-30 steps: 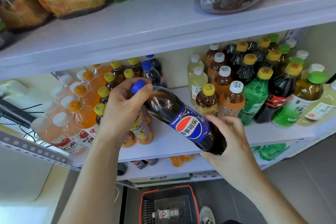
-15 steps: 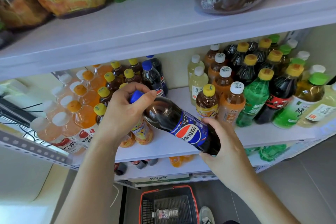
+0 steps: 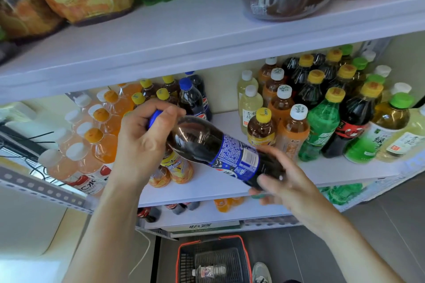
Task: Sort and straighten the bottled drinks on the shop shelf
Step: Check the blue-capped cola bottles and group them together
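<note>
Over middle shelf (image 3: 207, 188): cola bottle (image 3: 207, 147), blue label's fine print and barcode facing up, unreadable. Long axis slanted, cap (image 3: 153, 118) upper-left, base lower-right. Left hand (image 3: 142, 145) fingers curl round cap; right hand (image 3: 287, 181) fingers grip base.

A black shopping basket (image 3: 211, 238) with a red rim stands on the grey tiled floor (image 3: 379, 236); a small clear bottle (image 3: 208, 271) lies on its side inside it; a light shoe (image 3: 261, 273) shows just beside its right edge; behind it lies a cardboard box (image 3: 204, 227) with green print; black cables (image 3: 34, 140) run at the far left; a white cord (image 3: 142, 257) hangs left of the basket.
</note>
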`<state>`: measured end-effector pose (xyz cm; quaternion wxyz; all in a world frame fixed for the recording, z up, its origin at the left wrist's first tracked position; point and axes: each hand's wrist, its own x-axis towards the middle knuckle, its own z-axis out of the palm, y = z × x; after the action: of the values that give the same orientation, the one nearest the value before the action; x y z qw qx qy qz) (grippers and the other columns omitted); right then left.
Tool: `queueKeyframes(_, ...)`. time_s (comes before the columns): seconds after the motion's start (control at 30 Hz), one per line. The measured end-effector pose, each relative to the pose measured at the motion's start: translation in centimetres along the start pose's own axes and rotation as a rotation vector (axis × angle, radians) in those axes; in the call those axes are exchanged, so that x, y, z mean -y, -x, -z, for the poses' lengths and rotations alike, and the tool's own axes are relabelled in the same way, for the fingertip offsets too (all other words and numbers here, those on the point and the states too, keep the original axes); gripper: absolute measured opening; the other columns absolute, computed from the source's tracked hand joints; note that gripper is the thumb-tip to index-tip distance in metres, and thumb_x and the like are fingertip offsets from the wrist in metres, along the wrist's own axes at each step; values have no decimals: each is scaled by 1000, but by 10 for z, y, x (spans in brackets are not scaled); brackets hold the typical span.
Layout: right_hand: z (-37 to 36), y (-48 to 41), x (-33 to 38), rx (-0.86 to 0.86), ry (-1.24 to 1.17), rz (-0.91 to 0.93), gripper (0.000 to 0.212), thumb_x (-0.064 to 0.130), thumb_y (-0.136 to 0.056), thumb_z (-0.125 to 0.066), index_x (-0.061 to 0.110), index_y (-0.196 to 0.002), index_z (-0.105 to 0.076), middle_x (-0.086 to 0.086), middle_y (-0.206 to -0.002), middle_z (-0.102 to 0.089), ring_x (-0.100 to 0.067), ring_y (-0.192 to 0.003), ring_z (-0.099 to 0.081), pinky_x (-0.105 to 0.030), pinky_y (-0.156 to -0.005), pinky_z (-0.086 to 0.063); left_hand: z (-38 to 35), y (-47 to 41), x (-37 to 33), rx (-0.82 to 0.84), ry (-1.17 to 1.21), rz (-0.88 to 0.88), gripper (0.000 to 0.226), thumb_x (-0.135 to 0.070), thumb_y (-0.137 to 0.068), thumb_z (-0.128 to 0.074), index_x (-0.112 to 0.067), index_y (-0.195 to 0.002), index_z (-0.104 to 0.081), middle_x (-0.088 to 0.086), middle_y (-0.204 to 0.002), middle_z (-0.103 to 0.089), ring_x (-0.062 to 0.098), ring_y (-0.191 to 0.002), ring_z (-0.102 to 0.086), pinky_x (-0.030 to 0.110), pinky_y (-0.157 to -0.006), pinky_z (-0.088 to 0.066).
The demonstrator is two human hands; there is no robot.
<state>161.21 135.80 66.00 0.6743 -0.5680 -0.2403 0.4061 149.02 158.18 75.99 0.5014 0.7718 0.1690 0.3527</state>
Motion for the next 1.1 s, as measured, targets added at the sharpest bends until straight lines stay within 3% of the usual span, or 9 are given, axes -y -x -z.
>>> queueKeyframes(0.1,-6,-2,4,40,-318,-228,43,50,-84,-65,22,-115,-69,-24,-111,-68,-39,-83,-71,-30,-51,-54,-3,0,1,-70,116,31,16,-32,-80,-59,-31,-72,-72,-14,-73,-65,6,-64,-57,23,-60,-45)
queueKeyframes(0.2,-16,-5,0,-97,-280,-252,47,50,-75,-61,17,-106,-71,-21,-103,-73,-37,-84,-72,-31,-51,-55,1,4,8,-32,99,75,12,-34,-77,-61,-28,-75,-70,-10,-72,-62,13,-64,-56,26,-57,-45)
queueKeyframes(0.33,-16,0,1,-174,-335,-127,32,31,-69,-75,17,-98,-69,-13,-108,-70,-30,-90,-72,-42,-65,-60,11,3,16,-26,-92,179,19,-37,-88,-61,-20,-89,-69,-19,-54,-54,2,-46,-50,10,-44,-37)
queueKeyframes(0.47,-6,3,10,-217,185,51,63,34,-57,-89,43,-112,-61,13,-111,-65,-3,-104,-64,-17,-80,-53,17,5,26,18,-202,430,45,-59,-86,-59,-17,-78,-72,-3,-58,-66,3,-53,-58,13,-51,-44)
queueKeyframes(0.6,-1,4,20,55,504,-11,79,45,-53,-87,51,-123,-52,24,-123,-62,7,-112,-58,-23,-98,-49,16,13,24,104,21,368,39,-57,-84,-61,-19,-82,-68,7,-76,-63,22,-71,-60,40,-68,-52)
queueKeyframes(0.73,-6,0,19,363,692,-130,65,42,-62,-86,49,-116,-52,25,-115,-66,5,-103,-63,-34,-95,-53,6,10,16,284,118,159,17,-41,-91,-56,-27,-88,-65,-5,-82,-57,12,-69,-53,23,-60,-46)
queueKeyframes(0.83,-7,-1,16,430,584,-150,59,42,-66,-83,43,-118,-54,17,-118,-67,-5,-107,-64,-39,-98,-50,3,6,16,295,119,117,13,-36,-89,-53,-27,-88,-64,-2,-82,-56,15,-73,-52,25,-63,-45)
queueKeyframes(0.97,-12,-3,7,219,507,-19,58,38,-63,-84,43,-113,-56,11,-113,-66,-7,-102,-64,-36,-93,-52,3,1,15,224,163,174,13,-33,-83,-52,-26,-90,-61,-3,-72,-49,26,-69,-45,36,-65,-39)
queueKeyframes(1.1,-20,-4,-5,-122,776,251,63,39,-60,-87,36,-115,-56,18,-107,-49,0,-99,-55,-9,-79,-45,0,-7,18,113,-183,202,20,-53,-83,-61,-33,-81,-63,-12,-64,-59,2,-56,-53,14,-53,-42)
